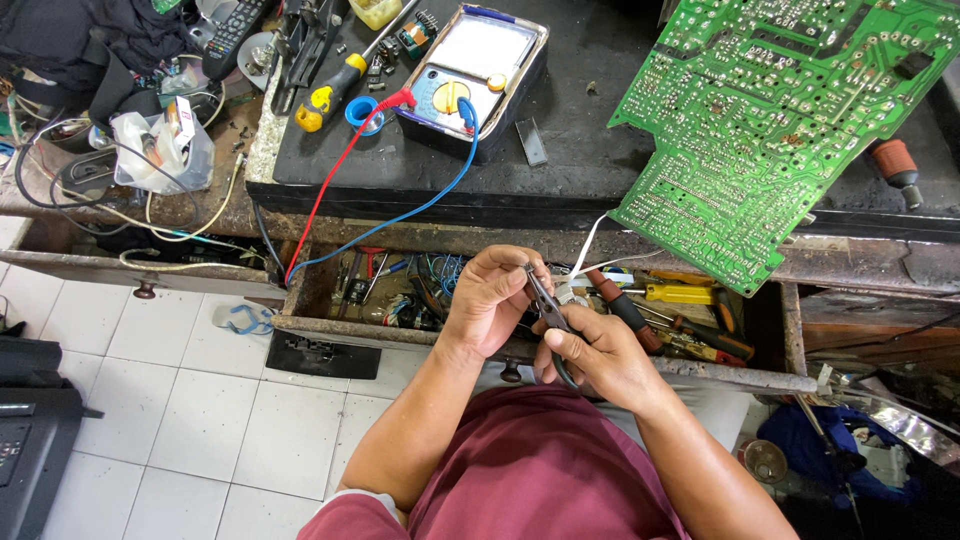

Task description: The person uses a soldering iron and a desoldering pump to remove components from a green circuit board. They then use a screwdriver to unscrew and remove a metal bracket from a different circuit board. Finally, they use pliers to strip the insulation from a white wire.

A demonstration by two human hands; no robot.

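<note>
My right hand (598,358) grips a pair of dark-handled pliers (547,305) over an open drawer (330,328). The plier jaws point up toward my left hand (490,295), whose fingertips pinch something small at the jaw tips, too small to make out. A white wire (588,245) runs from near my hands up to a large green circuit board (760,120) lying on the dark bench top (590,150).
An analog multimeter (470,75) with red and blue leads sits on the bench, beside a yellow-handled screwdriver (330,95). The drawer holds screwdrivers (680,293) and tangled wires. A remote control (232,35) and a plastic bag (160,150) lie at the left. White floor tiles (200,420) spread below.
</note>
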